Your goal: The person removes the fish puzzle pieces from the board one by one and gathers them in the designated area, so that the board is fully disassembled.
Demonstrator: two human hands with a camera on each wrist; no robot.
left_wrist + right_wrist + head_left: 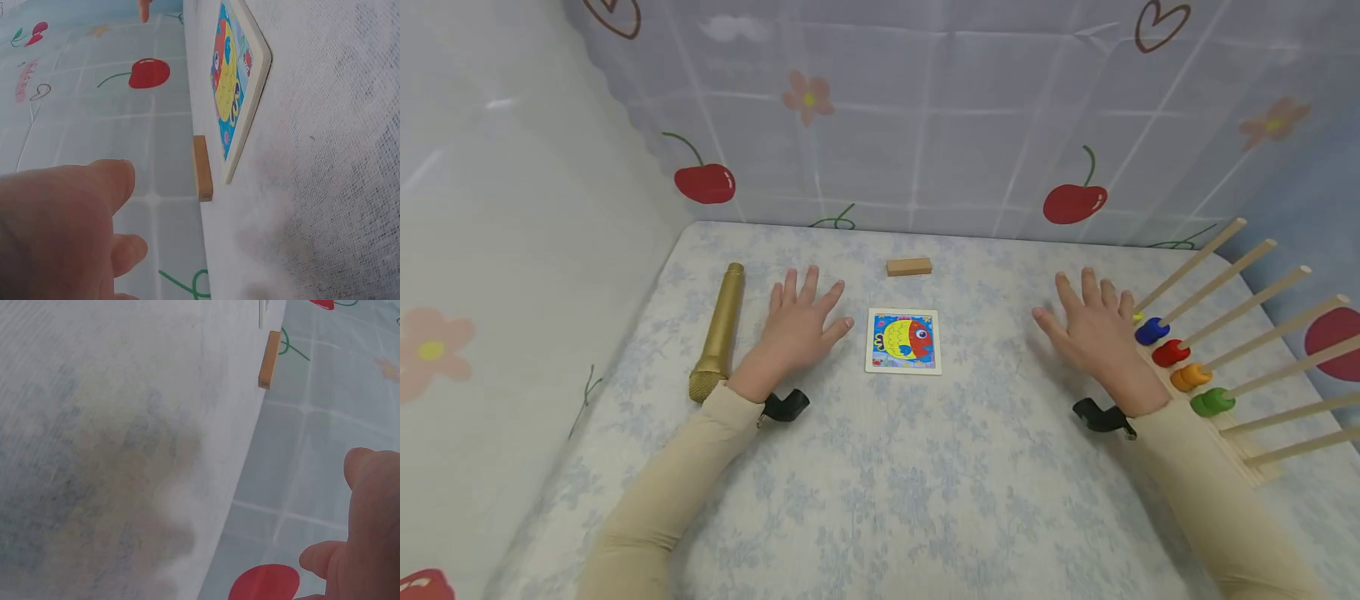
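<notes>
My left hand (pixel 799 331) is spread palm down with nothing in it, between a gold microphone (pixel 721 325) on its left and a square fish puzzle (pixel 903 342) on its right. The puzzle has a pale frame and shows a yellow and red fish on blue. Beyond it lies a small wooden block (pixel 909 267), seen also in both wrist views. On the other side, my right hand (pixel 1096 337) is likewise spread and holds nothing. Right beside it stands a wooden peg rack (pixel 1236 442) with colored pieces at the bases of its rods.
The table (pixel 880 483) wears a pale blue floral cloth. A curtain with cherries (pixel 1075 203) and flowers hangs along its back edge, and a white sheet (pixel 497 250) covers the left side. Long rods (pixel 1247 308) of the rack lean out to the right.
</notes>
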